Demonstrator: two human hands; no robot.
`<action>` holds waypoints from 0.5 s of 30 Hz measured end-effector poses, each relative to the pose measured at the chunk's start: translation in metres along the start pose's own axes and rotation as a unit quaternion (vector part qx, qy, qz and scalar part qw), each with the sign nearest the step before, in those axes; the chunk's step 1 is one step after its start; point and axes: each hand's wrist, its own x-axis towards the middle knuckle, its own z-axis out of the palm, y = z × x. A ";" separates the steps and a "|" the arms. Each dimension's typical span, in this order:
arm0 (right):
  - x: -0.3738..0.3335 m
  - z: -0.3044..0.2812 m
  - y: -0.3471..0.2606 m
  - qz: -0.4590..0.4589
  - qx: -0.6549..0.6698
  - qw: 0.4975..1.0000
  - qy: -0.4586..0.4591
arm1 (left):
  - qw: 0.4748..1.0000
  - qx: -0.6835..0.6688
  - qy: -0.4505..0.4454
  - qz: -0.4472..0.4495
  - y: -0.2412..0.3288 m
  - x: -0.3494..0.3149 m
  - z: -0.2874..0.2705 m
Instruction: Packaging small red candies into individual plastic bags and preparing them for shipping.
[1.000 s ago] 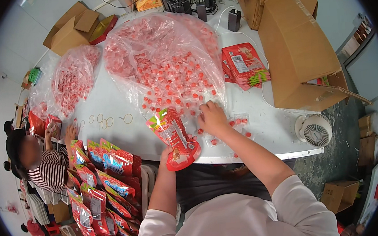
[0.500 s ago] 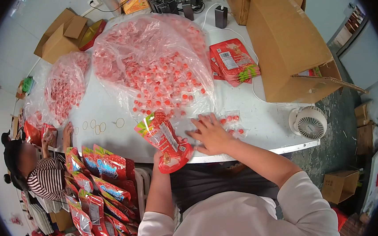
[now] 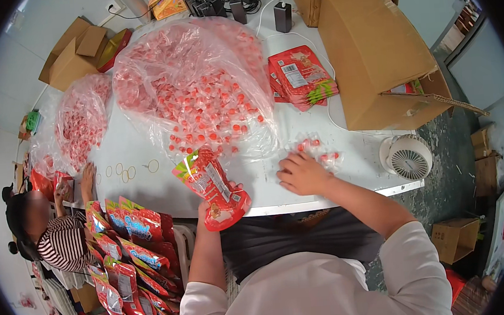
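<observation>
My left hand (image 3: 204,210) grips a red stand-up pouch (image 3: 218,190) with a green-and-yellow top corner, tilted over the table's front edge. Most of the fingers are behind the pouch; some fingertips show at its right side. My right hand (image 3: 302,173) rests palm down on the white table, fingers bent and slightly apart, nothing visible in them. Just beyond it lie several small clear-wrapped red candies (image 3: 312,145). A large clear plastic bag (image 3: 193,85) spills many more such candies toward the pouch.
Flat red pouches (image 3: 301,73) are stacked at the back, beside a big cardboard box (image 3: 374,59). A small white fan (image 3: 408,158) stands at the right. Filled pouches (image 3: 136,261) crowd the lower left, near a co-worker in a striped top (image 3: 63,242). Rubber bands (image 3: 153,166) lie on the table.
My right hand has slid to the right across the table, toward the loose candies, and its fingers are more bent. My left hand still holds the pouch. The view has shifted slightly.
</observation>
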 end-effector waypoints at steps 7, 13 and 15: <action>-0.010 0.018 0.039 0.053 -0.040 0.993 0.093 | 0.998 0.045 0.033 -0.015 0.001 -0.005 -0.004; -0.005 0.006 0.055 0.134 0.020 0.981 0.143 | 0.964 0.204 0.142 -0.096 0.003 0.010 0.065; 0.007 -0.019 0.049 0.392 0.349 0.816 0.242 | 0.918 0.353 0.149 -0.100 -0.001 0.025 0.084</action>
